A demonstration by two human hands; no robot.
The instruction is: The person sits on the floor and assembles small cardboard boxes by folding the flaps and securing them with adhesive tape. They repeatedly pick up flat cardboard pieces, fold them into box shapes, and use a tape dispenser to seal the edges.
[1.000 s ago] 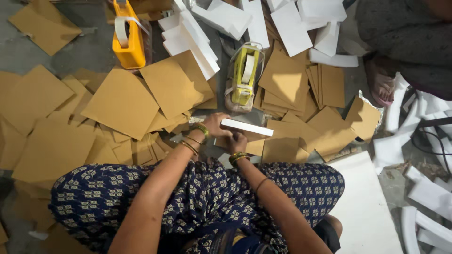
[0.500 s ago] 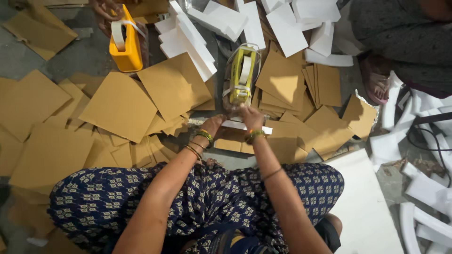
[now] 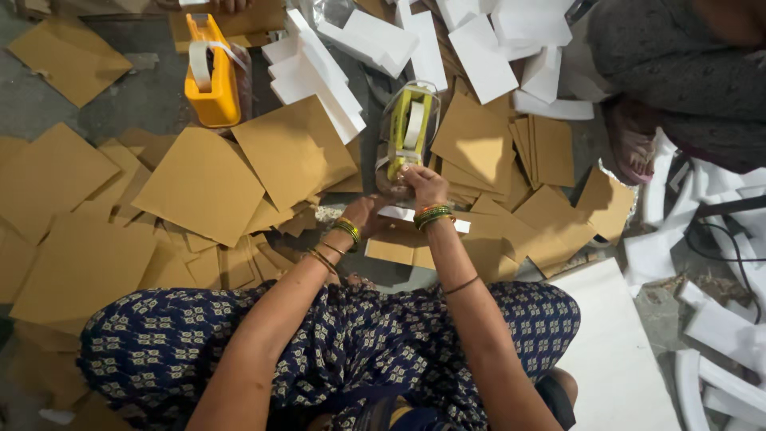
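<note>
Yellow-green tape dispenser [image 3: 408,132] stands on the floor [image 3: 136,100] in the middle of the scene, just beyond the person's knees, its roll of white tape upright in the frame. Right hand [image 3: 423,182] rests on the near end of the dispenser, fingers bent and pinching at the tape end there; whether tape is actually gripped cannot be told. Left hand [image 3: 365,214] sits just left and nearer, fingers curled on one end of a white strip [image 3: 419,217] that lies crosswise under both wrists. Both wrists carry green and gold bangles. Under and around the hands lie many brown cardboard squares [image 3: 203,185], overlapping, spread widely to the left and right over the grey floor. Far left stands a second tape dispenser, orange-yellow [image 3: 211,72], well apart from the hands. Far centre and far right: a heap of white foam pieces [image 3: 319,76]. Near right: a large white board [image 3: 618,351] flat on the floor beside the person's knee. The person's lap is covered in dark blue patterned cloth [image 3: 239,335]. Upper right, another person in grey clothing [image 3: 678,64] sits, with a bare foot showing.
</note>
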